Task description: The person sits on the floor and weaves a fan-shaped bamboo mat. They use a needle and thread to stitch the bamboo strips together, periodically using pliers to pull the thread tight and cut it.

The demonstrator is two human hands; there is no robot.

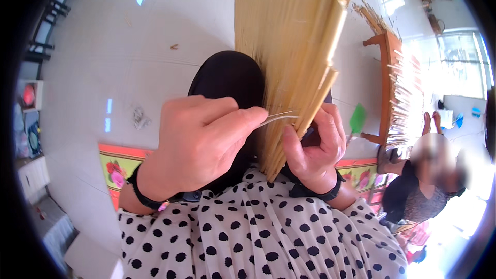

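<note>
A long mat of thin pale bamboo strips [279,26], with thicker rods along its right side, stands lengthwise over my dark-clad knee [225,75]. My left hand [204,142] is closed in front of the mat, pinching thin pale strands [279,117] between thumb and forefinger; the strands reach right to the rods. My right hand [318,150] grips the mat's lower right edge, thumb on the rods and fingers curled round behind them. Both my wrists wear black bands. A black-dotted white cloth [243,232] covers my lap.
At the right, a wooden frame [382,85] holds many pale sticks [408,103]; co-workers [423,196] sit below it. A green fan-shaped object [357,119], wood scraps [374,15] and a crumpled scrap [142,118] lie about. Flowered boards [116,175] are behind me; shelves [31,119] line the left.
</note>
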